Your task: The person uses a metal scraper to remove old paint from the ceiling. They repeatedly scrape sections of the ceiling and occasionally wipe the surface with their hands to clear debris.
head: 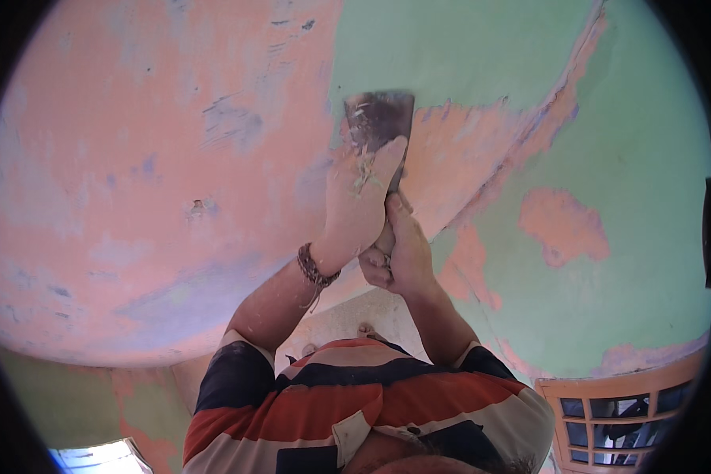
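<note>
A wide-bladed paint scraper (385,112) points up the wall, its dark metal blade flat or nearly flat against the green paint (438,47). My left hand (355,201), with a braided bracelet (316,266) at the wrist, holds the blade, thumb on its face. Curled paint flakes (364,169) lie over that hand. Below, my right hand (413,255) grips the scraper's handle (385,238). Left of the blade the wall shows bare pink paint (154,118) with greyish patches; to its right lies a scraped orange-pink area (456,154) with a ragged upper border.
A cracked wall corner (497,172) runs diagonally at right. Beyond it, the green wall (640,178) bears a stripped pink patch (563,225). At lower right stands an orange paned frame (545,391); at lower left, a bright opening (101,457). Bare feet (366,327) show on the floor (361,308).
</note>
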A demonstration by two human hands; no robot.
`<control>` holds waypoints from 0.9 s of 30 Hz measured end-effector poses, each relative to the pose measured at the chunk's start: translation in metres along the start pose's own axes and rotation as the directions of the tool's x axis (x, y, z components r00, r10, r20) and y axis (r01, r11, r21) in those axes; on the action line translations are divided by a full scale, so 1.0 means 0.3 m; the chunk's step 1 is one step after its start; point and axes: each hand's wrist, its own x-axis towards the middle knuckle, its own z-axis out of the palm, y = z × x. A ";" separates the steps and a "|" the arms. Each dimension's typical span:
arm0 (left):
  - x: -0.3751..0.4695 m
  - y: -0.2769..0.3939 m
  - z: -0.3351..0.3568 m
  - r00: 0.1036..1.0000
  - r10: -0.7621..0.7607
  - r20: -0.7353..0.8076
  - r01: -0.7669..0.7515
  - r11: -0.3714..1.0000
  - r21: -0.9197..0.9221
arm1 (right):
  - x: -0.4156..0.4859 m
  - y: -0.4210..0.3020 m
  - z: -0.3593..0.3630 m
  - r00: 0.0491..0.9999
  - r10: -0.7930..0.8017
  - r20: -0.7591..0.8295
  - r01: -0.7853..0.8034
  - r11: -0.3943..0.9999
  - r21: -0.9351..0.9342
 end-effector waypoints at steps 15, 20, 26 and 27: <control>-0.071 0.045 -0.057 0.996 -0.033 -0.080 0.035 0.999 0.018 | 0.009 0.077 0.023 0.999 0.047 0.002 -0.047 0.998 -0.035; -0.084 0.010 -0.074 0.982 -0.190 -0.009 0.188 0.977 -0.105 | -0.008 0.118 0.000 0.997 0.079 0.004 -0.079 0.997 0.019; -0.086 -0.006 -0.059 0.994 -0.044 -0.103 0.036 0.997 -0.075 | -0.032 0.100 0.048 0.994 0.105 -0.012 -0.104 0.991 0.086; -0.109 -0.014 -0.057 0.993 -0.048 -0.111 0.042 0.997 -0.061 | -0.047 0.130 0.038 0.994 0.107 -0.039 -0.104 0.992 0.078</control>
